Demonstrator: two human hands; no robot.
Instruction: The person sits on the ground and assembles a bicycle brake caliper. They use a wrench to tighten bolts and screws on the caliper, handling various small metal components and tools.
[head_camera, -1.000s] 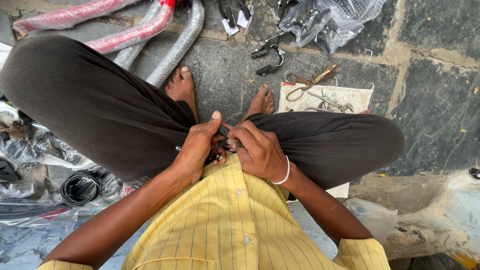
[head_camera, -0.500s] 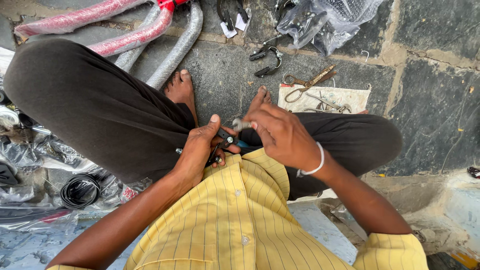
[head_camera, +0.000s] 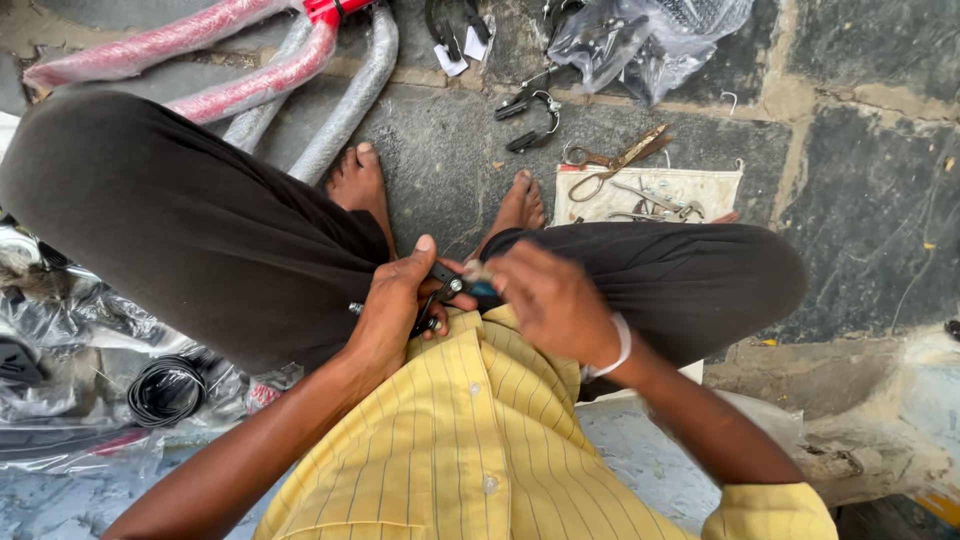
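Observation:
I sit low on a stone floor with my knees up, in dark trousers and a yellow striped shirt. My left hand (head_camera: 395, 310) grips a small black metal bicycle part (head_camera: 440, 290) between my knees, thumb raised. My right hand (head_camera: 545, 300), with a white band on the wrist, pinches the same part at its right end, where a small silver fitting (head_camera: 470, 272) shows. My bare feet (head_camera: 520, 205) rest on the floor just beyond the hands.
A white cloth (head_camera: 700, 190) with scissors (head_camera: 615, 160) and small tools lies ahead on the right. Black brake parts (head_camera: 530, 115) and a clear plastic bag (head_camera: 650, 35) lie further off. Wrapped red and grey frame tubes (head_camera: 300, 80) are upper left; a cable coil (head_camera: 165, 390) at left.
My right hand lifted off the part and came back down onto its right end. My left hand kept its grip and barely moved.

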